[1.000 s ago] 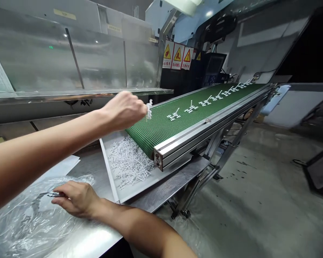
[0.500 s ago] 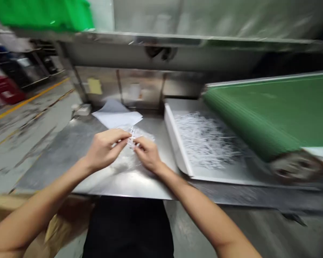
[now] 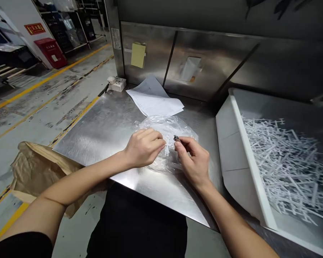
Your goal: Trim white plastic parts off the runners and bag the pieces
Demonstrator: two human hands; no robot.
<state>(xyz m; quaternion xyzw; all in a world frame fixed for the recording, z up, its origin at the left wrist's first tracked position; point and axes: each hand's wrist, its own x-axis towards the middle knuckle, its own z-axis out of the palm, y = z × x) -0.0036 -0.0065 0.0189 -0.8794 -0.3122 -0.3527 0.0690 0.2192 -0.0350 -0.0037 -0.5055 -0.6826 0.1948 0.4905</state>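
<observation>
My left hand (image 3: 145, 147) is closed, its thumb and fingertips pinching a thin white branched plastic piece (image 3: 167, 145). The piece stands out from the fingertips toward my right hand, above a clear plastic bag (image 3: 161, 166) on the metal table. Curled around a small dark metal tool with a shiny tip (image 3: 177, 138), my right hand (image 3: 195, 161) is a short gap from the white piece. Most of the tool is hidden in the fingers, so its kind is unclear.
A white tray (image 3: 244, 139) full of similar white plastic pieces (image 3: 290, 172) stands at the right. White paper sheets (image 3: 156, 96) and a power socket (image 3: 117, 84) lie at the back of the metal table (image 3: 97, 125). A brown paper bag (image 3: 34, 172) is at the lower left.
The view has swung left and down, so the green conveyor is out of sight. My hands, earlier together at the white piece, are now slightly apart.
</observation>
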